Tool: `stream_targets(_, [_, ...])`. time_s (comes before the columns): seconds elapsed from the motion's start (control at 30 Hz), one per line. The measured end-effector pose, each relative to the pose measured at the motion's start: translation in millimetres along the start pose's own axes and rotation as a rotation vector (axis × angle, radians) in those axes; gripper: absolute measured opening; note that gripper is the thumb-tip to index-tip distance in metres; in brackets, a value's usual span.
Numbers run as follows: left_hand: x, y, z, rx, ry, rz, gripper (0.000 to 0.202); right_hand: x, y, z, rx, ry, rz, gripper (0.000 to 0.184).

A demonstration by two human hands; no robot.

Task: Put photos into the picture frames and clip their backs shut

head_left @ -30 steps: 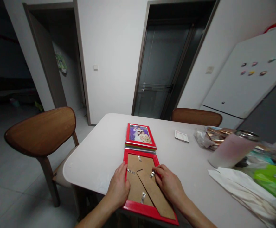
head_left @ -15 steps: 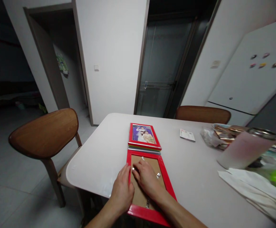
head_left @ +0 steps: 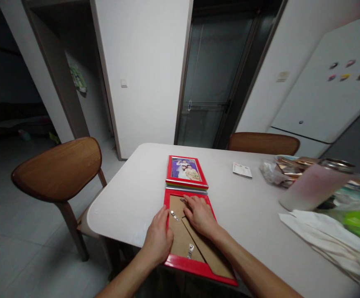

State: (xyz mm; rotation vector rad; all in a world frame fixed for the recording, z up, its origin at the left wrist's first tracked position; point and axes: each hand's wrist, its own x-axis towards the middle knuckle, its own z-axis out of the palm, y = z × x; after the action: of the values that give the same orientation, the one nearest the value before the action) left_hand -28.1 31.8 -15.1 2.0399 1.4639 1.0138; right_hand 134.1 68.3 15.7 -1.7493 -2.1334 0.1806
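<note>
A red picture frame [head_left: 192,265] lies face down at the table's near edge, with its brown backing board [head_left: 180,238] showing. My left hand [head_left: 158,236] is closed around the frame's left side. Across the board, my right hand [head_left: 200,213] has its bent fingers on a small metal clip [head_left: 182,200] near the far edge. Another metal clip [head_left: 174,215] sits by the left rim, and a metal hanger piece [head_left: 190,250] is lower down. The board's stand flap shows a dark slanted edge, partly under my right forearm. Just beyond lies a red-framed photo [head_left: 186,170], face up on other frames.
On the white table [head_left: 130,198], a small card [head_left: 242,170] lies to the right of the frames. Farther right are a pink-white bottle [head_left: 316,186], white cloth [head_left: 319,231] and plastic bags. A wooden chair [head_left: 62,169] stands at the left, another [head_left: 263,142] behind.
My right hand has moved from the left clip to the far clip. The left clip is now uncovered and slanted. My left hand keeps its hold on the frame's side.
</note>
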Motion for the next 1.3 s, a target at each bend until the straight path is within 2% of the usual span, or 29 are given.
stream_targets(0.07, [-0.6, -0.9, 0.5, 0.004, 0.002, -0.001, 0.054, -17.2, 3.5, -9.7, 0.117, -0.085, -0.119, 0.042])
stream_targets(0.13, [-1.4, -1.2, 0.9, 0.011, -0.001, -0.002, 0.054, -37.0, 7.0, -18.0, 0.238, -0.211, -0.244, 0.036])
stream_targets(0.23, [-2.2, -0.1, 0.9, 0.022, -0.004, 0.002, 0.053, -59.3, 6.3, -22.6, 0.287, -0.305, -0.285, 0.025])
stream_targets(0.37, [-1.5, 0.8, 0.1, 0.017, 0.002, 0.016, 0.053, -63.9, -1.9, -19.6, 0.279, -0.218, -0.215, 0.014])
stream_targets(0.5, [-0.9, 0.0, -0.9, -0.037, 0.005, -0.013, 0.047, -58.1, -2.0, -18.2, 0.214, -0.099, -0.064, 0.037])
stream_targets(0.6, [-1.2, 0.1, -2.4, -0.062, 0.002, -0.045, 0.045, -54.9, 2.0, -16.3, 0.15, -0.083, 0.011, 0.039])
stream_targets(0.73, [1.5, 4.6, -5.9, -0.201, 0.011, -0.118, 0.046, -50.9, 1.1, -21.3, 0.173, -0.052, 0.026, 0.038])
stream_targets(0.87, [9.7, 17.2, -10.3, -0.432, 0.066, -0.209, 0.037, -48.9, -16.0, -39.8, 0.191, 0.009, 0.008, 0.034])
stream_targets(1.0, [16.8, 21.8, -26.3, -0.567, 0.009, -0.278, 0.027, -48.8, -26.8, -50.2, 0.299, 0.052, -0.076, 0.033])
stream_targets(1.1, [17.3, 6.1, -51.8, -0.62, -0.011, -0.359, 0.026, -48.7, -7.7, -45.4, 0.292, 0.079, 0.01, 0.039])
stream_targets(1.2, [14.0, -22.4, -79.2, -0.596, 0.008, -0.442, 0.026, -48.7, 23.4, -32.6, 0.146, 0.073, 0.173, 0.044])
stream_targets(1.3, [11.4, -51.2, -97.5, -0.515, 0.017, -0.493, 0.025, -47.6, 43.2, -19.7, 0.064, 0.02, 0.239, 0.049])
